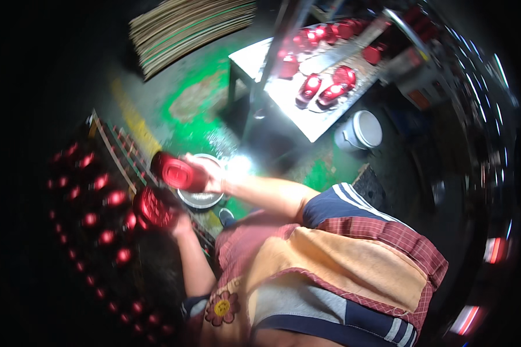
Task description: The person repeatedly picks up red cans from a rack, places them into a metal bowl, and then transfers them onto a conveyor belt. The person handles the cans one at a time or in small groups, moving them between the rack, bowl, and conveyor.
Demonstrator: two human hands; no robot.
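Note:
My right hand (213, 173) is closed around a glossy red bottle (179, 173) lying tilted on its side, its rounded base turned toward me. Lower and to the left, my left hand (183, 223) has hold of a second red bottle (155, 208); a patterned round end of it shows, and most of the fingers are hidden or dark. This second bottle is close to a dense bank of similar red bottles (115, 198) on the left. Whether it touches them I cannot tell. Below the right hand's bottle is a round pale bucket (201, 200).
A white-topped table (298, 117) at the far side carries several red bottles (333, 94) and a metal bar. Beside it stands a white bucket (366, 130). A stack of flat sheets (185, 29) lies at the far left. The green floor (205, 124) is worn.

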